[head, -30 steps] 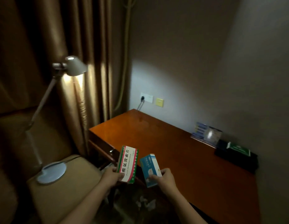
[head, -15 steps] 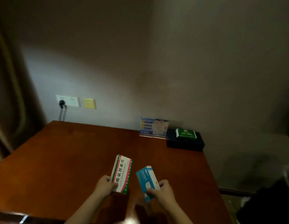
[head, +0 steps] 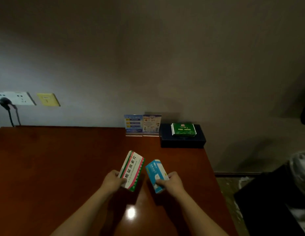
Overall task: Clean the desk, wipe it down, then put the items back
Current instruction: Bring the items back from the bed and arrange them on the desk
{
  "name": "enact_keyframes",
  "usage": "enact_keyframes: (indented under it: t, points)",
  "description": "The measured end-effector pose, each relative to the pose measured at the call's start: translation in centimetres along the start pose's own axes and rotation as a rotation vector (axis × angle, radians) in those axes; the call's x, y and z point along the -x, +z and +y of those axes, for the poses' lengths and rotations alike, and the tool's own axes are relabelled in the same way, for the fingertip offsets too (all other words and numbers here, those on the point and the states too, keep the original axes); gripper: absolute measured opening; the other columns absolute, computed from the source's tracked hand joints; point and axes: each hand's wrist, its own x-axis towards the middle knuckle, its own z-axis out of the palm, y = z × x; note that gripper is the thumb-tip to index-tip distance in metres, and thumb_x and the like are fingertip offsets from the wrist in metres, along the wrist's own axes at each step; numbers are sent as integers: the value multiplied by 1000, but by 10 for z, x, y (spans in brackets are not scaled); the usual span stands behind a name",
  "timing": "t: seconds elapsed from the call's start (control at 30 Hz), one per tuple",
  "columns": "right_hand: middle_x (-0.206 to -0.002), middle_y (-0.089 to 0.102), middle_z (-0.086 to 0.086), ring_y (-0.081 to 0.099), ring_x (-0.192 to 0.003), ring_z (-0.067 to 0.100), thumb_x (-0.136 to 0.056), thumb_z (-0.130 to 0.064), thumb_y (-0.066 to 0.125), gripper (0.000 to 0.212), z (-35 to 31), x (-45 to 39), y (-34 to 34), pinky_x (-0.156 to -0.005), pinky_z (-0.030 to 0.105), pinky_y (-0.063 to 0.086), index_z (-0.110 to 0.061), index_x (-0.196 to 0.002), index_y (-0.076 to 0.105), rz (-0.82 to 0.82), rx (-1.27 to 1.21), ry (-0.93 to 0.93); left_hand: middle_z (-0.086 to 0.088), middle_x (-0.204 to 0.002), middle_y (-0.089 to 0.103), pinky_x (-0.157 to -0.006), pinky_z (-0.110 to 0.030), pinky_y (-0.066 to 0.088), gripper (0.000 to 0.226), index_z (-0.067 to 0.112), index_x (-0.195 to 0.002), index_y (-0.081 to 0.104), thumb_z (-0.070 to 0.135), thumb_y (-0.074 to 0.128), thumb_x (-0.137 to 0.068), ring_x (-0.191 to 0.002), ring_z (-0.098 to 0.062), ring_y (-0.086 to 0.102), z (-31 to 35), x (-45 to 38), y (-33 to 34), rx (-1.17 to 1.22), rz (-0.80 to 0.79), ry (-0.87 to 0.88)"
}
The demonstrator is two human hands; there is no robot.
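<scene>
Cardboard is what both hands carry: the left hand (head: pixel 114 178) grips a white box (head: pixel 132 170) with a green and pink border and printed characters, fingers curled round its lower end, and the right hand (head: pixel 171 180) pinches a smaller blue box (head: pixel 156 174) near its lower edge. Both boxes hang tilted above the counter (head: pixel 63 167), just beside each other and not touching, roughly over its middle towards the near right. They look like thin card packets, so they are probably very light and stiff enough to hold by one end, though a hard squeeze would likely dent the walls. The printed faces look smooth and may slip a little, so a hold across the narrow sides, thumb on one face and fingers on the other, seems the safest. Set flat on a broad face they should stay put; stood on end they could tip

At the back of the counter, against the wall, a clear card stand (head: pixel 142 124) holds printed leaflets, and just to its right sits a dark box (head: pixel 182 142) with a green packet (head: pixel 183 129) lying on top. The polished wood shows a bright reflection near the arms. A wall socket (head: pixel 15 98) with a plug in it and a yellow plate (head: pixel 48 99) sit on the wall at the left
</scene>
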Motion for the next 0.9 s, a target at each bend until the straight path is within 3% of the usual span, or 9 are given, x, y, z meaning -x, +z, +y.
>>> enact_keyframes:
  t: [0.23, 0.43, 0.53, 0.63, 0.8, 0.9]
  points:
    - [-111, 60, 11, 66, -85, 18, -81, -18, 73, 40, -24, -53, 21, -60, 22, 55, -11, -104, 40, -135, 65, 24, -6, -98, 57, -53, -16, 42, 14, 11, -91, 46, 7, 59, -89, -84, -15, 57, 10, -43, -24, -81, 31, -53]
    - [-106, 64, 10, 68, -82, 17, -79, -12, 75, 37, -31, -73, 35, -57, 22, 54, -13, -96, 42, -230, 54, 91, -15, -107, 60, -60, -21, 43, 15, 11, -87, 47, 7, 61, -88, -88, -21, 57, 6, -88, -41, -117, 31, -86]
    - [-100, 64, 4, 67, -78, 11, -79, -11, 74, 36, -44, -91, 34, -55, 17, 52, -11, -101, 46, -322, 127, 99, -15, -109, 61, -62, -23, 45, 16, 6, -99, 50, 8, 61, -88, -87, -20, 58, 13, -112, -48, -126, -6, -79]
    - [-99, 63, 1, 66, -85, 12, -79, -11, 73, 38, -58, -107, 35, -63, 21, 55, -10, -108, 48, -382, 204, 105, -15, -107, 62, -61, -24, 48, 24, 3, -111, 52, 8, 60, -89, -83, -20, 59, 21, -134, -51, -133, -58, -71]
    - [-100, 61, -3, 63, -85, 7, -79, -13, 73, 48, -61, -126, 43, -65, 19, 53, -10, -122, 50, -455, 276, 148, -1, -89, 57, -55, -20, 44, 18, 5, -110, 52, 7, 55, -92, -74, -12, 57, 28, -160, -47, -101, -137, -68]
    - [-96, 59, -4, 61, -81, 4, -83, -13, 70, 46, -60, -134, 45, -64, 18, 53, -9, -125, 50, -462, 276, 160, -3, -94, 59, -56, -20, 45, 20, 7, -111, 53, 7, 55, -91, -78, -12, 58, 28, -171, -44, -131, -182, -61]
